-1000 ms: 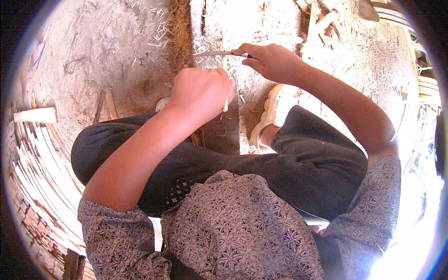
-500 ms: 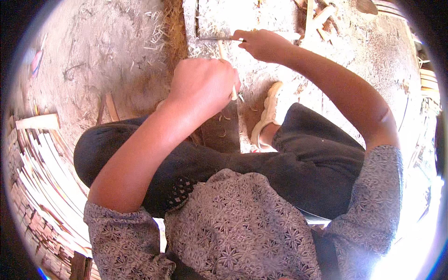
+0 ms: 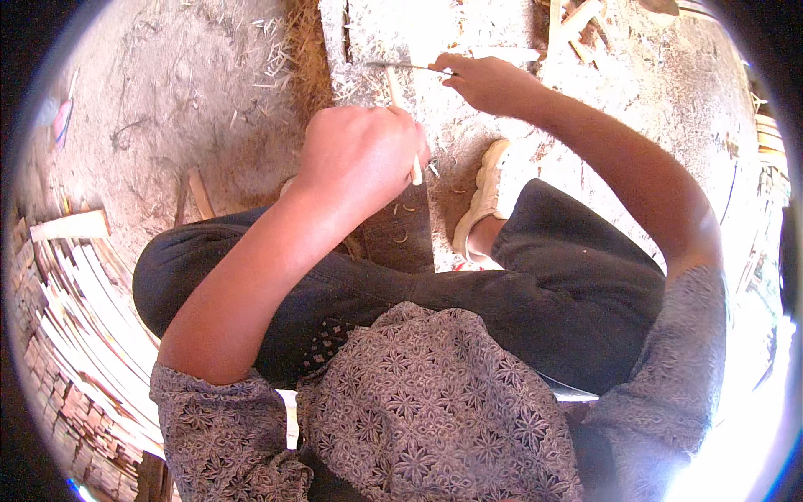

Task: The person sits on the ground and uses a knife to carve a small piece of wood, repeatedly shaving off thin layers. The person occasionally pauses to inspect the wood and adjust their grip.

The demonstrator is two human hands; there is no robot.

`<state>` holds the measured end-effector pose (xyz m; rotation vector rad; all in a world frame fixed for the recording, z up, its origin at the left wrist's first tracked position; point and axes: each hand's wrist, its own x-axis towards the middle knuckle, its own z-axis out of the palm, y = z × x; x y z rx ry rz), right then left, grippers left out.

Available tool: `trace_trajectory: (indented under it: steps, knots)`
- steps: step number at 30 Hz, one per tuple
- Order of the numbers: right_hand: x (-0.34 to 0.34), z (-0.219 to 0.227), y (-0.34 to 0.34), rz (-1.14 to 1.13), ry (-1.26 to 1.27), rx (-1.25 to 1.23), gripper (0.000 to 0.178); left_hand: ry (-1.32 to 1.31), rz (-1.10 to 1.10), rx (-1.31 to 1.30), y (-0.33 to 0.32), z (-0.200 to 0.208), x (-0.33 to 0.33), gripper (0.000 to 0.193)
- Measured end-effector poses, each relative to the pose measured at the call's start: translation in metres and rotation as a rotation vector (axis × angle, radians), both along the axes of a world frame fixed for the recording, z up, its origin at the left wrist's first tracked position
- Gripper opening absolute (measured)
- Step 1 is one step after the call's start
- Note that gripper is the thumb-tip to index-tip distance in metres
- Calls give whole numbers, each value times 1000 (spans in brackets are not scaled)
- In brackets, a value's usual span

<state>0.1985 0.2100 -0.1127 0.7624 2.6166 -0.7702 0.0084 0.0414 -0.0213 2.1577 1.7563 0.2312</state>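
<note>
My left hand [image 3: 360, 144] is a closed fist around a thin pale wooden stick [image 3: 392, 85]. One end of the stick points away from me and the other shows below my fingers. My right hand [image 3: 485, 84] is closed on the handle of a knife, the handle mostly hidden in my fingers. The narrow dark knife blade [image 3: 400, 65] points left and lies across the far end of the stick; whether it touches cannot be told. Beneath the stick a wooden board [image 3: 400, 238] runs away from me between my legs.
Wood shavings [image 3: 308, 63] lie heaped along the board's left side. Wood offcuts [image 3: 579, 25] lie at the far right. Many pale strips [image 3: 92, 305] are stacked at the left below a short plank [image 3: 71, 226]. A light-coloured clog [image 3: 483, 197] is on my right foot, beside the board.
My right hand and the knife have shifted a little to the right and slightly away from me. My left hand stays nearly in place, still holding the stick.
</note>
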Motion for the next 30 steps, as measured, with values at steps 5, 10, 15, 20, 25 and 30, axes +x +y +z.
trace_trajectory:
  steps: [5, 10, 15, 20, 25, 30]
  knots:
    - [-4, 9, -7, -80, -4, -74, 31, -10, 95, 1, 0, 1, -8, 34]
    - [-3, 102, -47, -121, -111, -267, 31, 35, 72, -26, -9, -4, -9, 34]
    - [0, 63, -38, -2, -14, -33, 28, 99, -10, -32, -6, -7, -1, 33]
    - [-24, 54, -30, -13, -59, -5, 28, 100, -5, -63, -6, -9, 0, 33]
    - [-9, 82, -42, -43, -105, 9, 28, 68, -8, -30, -5, -5, -5, 34]
    - [-9, 90, -42, -18, -186, 28, 30, 55, -7, -85, -7, -4, -7, 33]
